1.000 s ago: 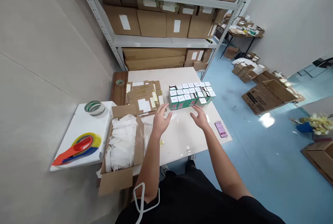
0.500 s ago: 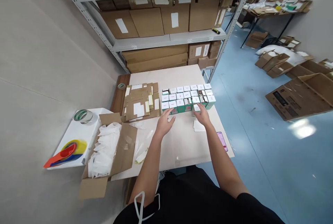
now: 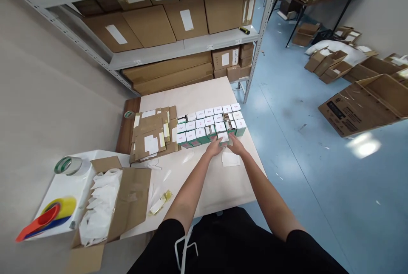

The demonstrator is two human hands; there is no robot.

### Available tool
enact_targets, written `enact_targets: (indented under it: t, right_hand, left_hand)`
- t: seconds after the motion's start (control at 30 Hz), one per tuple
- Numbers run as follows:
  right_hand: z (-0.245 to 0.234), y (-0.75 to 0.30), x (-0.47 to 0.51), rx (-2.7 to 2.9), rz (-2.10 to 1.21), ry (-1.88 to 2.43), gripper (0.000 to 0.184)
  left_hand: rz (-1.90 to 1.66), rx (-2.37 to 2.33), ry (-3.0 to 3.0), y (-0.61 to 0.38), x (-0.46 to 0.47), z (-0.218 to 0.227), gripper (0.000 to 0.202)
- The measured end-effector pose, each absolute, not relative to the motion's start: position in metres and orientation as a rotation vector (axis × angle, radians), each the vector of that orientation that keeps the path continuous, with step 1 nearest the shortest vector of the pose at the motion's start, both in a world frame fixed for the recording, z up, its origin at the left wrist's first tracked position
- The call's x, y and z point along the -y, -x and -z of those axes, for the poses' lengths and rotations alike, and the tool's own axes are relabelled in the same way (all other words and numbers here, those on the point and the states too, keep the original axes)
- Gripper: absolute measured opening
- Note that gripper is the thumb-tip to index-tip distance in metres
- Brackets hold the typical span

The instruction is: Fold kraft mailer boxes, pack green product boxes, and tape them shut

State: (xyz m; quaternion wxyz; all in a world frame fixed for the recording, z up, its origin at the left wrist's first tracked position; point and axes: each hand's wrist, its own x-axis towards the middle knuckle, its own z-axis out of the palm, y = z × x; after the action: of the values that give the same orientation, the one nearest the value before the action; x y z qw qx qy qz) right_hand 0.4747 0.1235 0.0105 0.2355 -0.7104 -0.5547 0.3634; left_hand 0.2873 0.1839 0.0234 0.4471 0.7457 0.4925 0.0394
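Observation:
Several small green boxes with white tops (image 3: 208,123) stand in rows on a pale table (image 3: 204,95). My left hand (image 3: 214,148) and my right hand (image 3: 236,145) meet at the front row, on either side of one small green box (image 3: 224,139). Both hands have their fingers curled around that box. A white paper slip (image 3: 230,159) lies on the table just below my right hand.
Flattened cardboard pieces (image 3: 151,134) lie left of the boxes. An open carton of white bags (image 3: 105,206) and a white tray (image 3: 54,189) with tape rolls and a red dispenser sit at near left. Metal shelving (image 3: 178,49) with cartons stands behind; open cartons (image 3: 363,100) litter the blue floor.
Both hands have moved forward and together onto a front-row box. The view has shifted left and tilted, and the phone at the table's right edge is out of sight.

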Motion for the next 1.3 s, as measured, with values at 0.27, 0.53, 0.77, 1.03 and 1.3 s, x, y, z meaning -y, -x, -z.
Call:
enact_targets:
  t: [0.27, 0.53, 0.77, 1.03, 1.3]
  right_hand:
    - [0.005, -0.461, -0.132, 1.553, -1.156, 1.877, 0.083]
    - [0.005, -0.44, -0.124, 1.444, -1.158, 1.882, 0.073]
    - [-0.005, -0.39, -0.111, 1.493, -1.138, 1.867, 0.074]
    - [-0.018, -0.304, -0.095, 1.563, -1.147, 1.811, 0.07]
    - [-0.011, -0.208, -0.049, 1.63, -1.205, 1.825, 0.066]
  left_hand:
    - [-0.132, -1.219, -1.718, -0.277, -0.18, 0.002, 0.084]
    - [-0.349, -1.183, -1.544, -0.26, -0.165, 0.013, 0.081]
    - [-0.45, -1.285, -1.5, -0.214, -0.138, -0.007, 0.071]
    - [-0.567, -1.397, -1.459, -0.128, -0.102, -0.03, 0.067]
    - [-0.587, -1.433, -1.397, -0.028, -0.042, -0.018, 0.067]
